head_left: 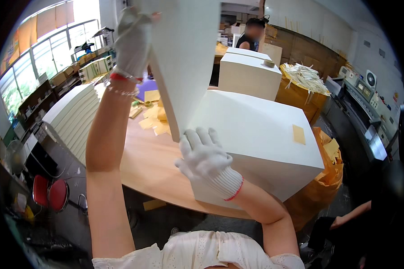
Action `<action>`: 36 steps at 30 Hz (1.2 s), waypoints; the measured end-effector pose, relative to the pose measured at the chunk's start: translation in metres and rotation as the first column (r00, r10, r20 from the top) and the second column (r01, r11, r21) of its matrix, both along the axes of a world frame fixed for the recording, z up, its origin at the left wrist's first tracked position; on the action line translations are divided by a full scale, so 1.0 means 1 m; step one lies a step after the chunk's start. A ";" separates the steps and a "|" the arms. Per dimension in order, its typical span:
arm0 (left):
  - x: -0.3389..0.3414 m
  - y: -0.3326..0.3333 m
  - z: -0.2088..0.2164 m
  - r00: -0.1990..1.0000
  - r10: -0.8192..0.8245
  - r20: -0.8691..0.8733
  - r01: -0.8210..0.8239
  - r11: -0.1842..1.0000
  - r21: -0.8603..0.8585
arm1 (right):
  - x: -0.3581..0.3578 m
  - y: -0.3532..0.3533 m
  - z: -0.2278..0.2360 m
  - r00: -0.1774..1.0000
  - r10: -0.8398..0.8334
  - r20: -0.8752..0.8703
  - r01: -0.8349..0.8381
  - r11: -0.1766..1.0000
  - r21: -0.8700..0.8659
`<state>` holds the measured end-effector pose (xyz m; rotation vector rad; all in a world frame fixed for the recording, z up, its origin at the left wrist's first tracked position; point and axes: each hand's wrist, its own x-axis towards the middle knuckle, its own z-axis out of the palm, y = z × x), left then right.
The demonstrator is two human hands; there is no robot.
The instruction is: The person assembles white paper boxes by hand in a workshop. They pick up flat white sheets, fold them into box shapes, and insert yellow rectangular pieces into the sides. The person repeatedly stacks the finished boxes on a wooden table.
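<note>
My left hand [132, 42], in a white knit glove with a red cuff, is raised high and closed on the left edge of a tall white slab [184, 54]. The slab stands tilted up and looks like a thick layer of paper sheets. My right hand [205, 158], gloved the same way, lies with spread fingers against the slab's lower edge and the near-left corner of a large white paper stack [256, 123]. A small tan patch [299, 134] sits on top of that stack. The table [143, 163] carries all this.
Yellowish paper scraps [155, 119] lie behind the slab. Another ribbed white stack [74, 119] stands left. A pale block [249, 74] with a tape roll [268, 63] stands behind. Filled brown bags [332, 166] are at right. One person [252, 36] is at the back; another person's arm [352, 215] shows lower right.
</note>
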<state>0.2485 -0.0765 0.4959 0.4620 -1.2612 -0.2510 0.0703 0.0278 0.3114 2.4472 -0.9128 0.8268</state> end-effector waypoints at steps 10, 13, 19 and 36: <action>0.178 -0.109 -0.049 0.821 -0.296 -0.488 0.357 0.934 0.035 | 0.026 0.010 0.001 0.980 -0.187 0.061 0.186 0.982 0.015; 0.212 -0.104 -0.073 0.816 -0.362 -0.450 0.380 0.923 -0.054 | 0.073 0.010 -0.011 0.943 -0.008 0.332 -0.045 0.988 0.151; 0.132 0.005 -0.161 0.838 0.433 -0.331 -0.449 0.893 0.032 | 0.209 -0.048 -0.116 0.691 -0.026 0.723 -0.176 0.963 0.203; 0.391 -0.092 -0.591 0.557 -0.048 0.829 -0.814 0.165 0.556 | 0.271 -0.074 -0.362 0.734 -0.650 0.199 -0.324 -0.077 0.943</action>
